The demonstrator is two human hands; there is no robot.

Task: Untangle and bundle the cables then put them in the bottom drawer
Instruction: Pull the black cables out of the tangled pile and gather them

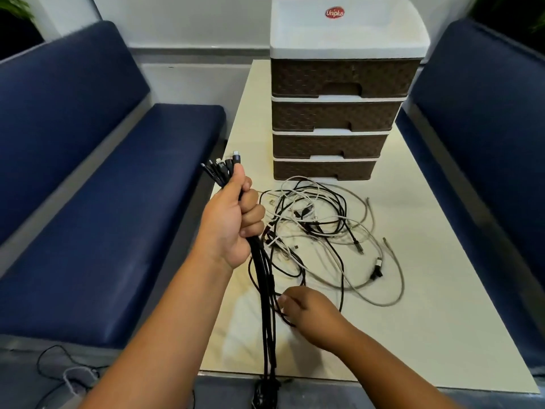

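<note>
- Cables first, from my left: past the blue bench seat [112, 208], a bundle of black cables [267, 305] hangs straight down from my left hand [233, 219], running over the table's near edge.
- That left hand is fisted tight around the bundle, connector ends [224, 166] fanning out above the thumb.
- My right hand [309, 314] sits low over the cream table [413, 335]; its fingertips meet a black cable beside the bundle, but I cannot tell whether they pinch it.
- Loose tangle of black and white cables [318, 228] lies on the table, just in front of the drawer unit.
- Bottom drawer [324, 170] of the brown four-drawer unit [339, 113] is closed.
</note>
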